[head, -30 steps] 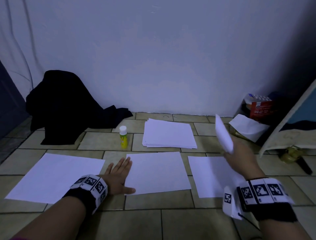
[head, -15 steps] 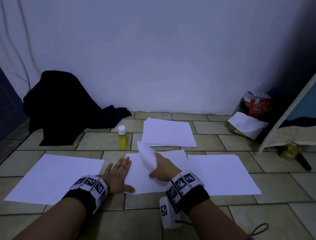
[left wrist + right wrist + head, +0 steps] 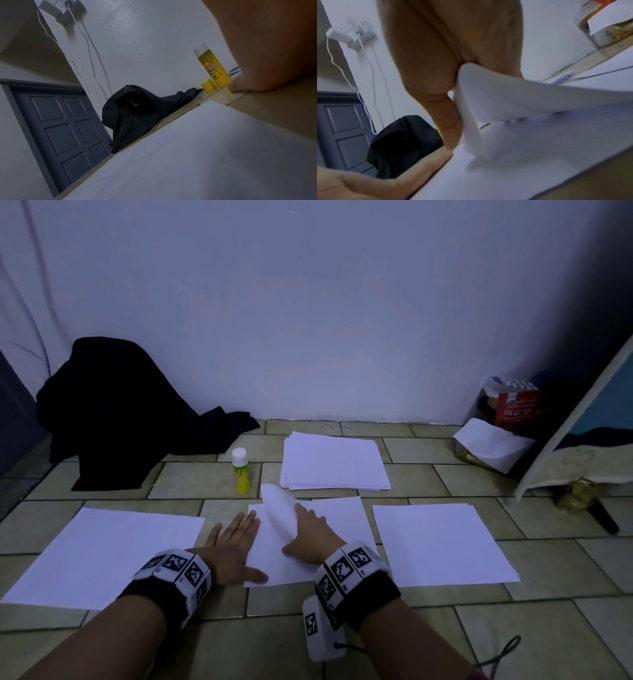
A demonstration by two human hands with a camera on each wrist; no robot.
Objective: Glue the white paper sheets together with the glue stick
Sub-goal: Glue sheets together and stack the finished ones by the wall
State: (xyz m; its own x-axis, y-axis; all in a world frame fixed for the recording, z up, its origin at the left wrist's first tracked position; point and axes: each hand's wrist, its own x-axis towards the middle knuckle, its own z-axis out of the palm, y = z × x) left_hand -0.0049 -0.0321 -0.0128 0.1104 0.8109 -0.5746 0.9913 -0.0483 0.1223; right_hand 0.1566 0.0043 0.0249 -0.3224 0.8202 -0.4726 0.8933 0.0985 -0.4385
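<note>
A misaligned bond is judged the main risk: the curled sheet [image 3: 279, 517] is held by one edge only and bows upward, so it may be laid skewed on the middle sheet [image 3: 337, 529] and, if adhesive is present, stick before it can be squared; whether adhesive has been applied cannot be told. A crease may also be pressed in if the bowed part is flattened from the wrong end. The middle sheet may slide on the tiled floor [image 3: 394, 642] if the restraint at its left edge is eased. The right hand [image 3: 313, 539] is positioned over the middle sheet with its back upward, and the curled sheet is grasped between thumb and fingers, as the right wrist view shows with the thumb [image 3: 452, 129] pressed against the paper. The left hand [image 3: 233, 546] is laid flat and released, palm down, fingers spread on the floor at the left edge of the middle sheet, with the thumb on that sheet's near left corner. The glue stick [image 3: 240, 470] is stood upright on the floor beyond the left hand, near the paper stack [image 3: 334, 462], and is held by neither hand; a small yellow cap [image 3: 208, 84] is seen beside it. Two further single sheets are laid out, one at the left [image 3: 102, 553] and one at the right [image 3: 442, 542]
</note>
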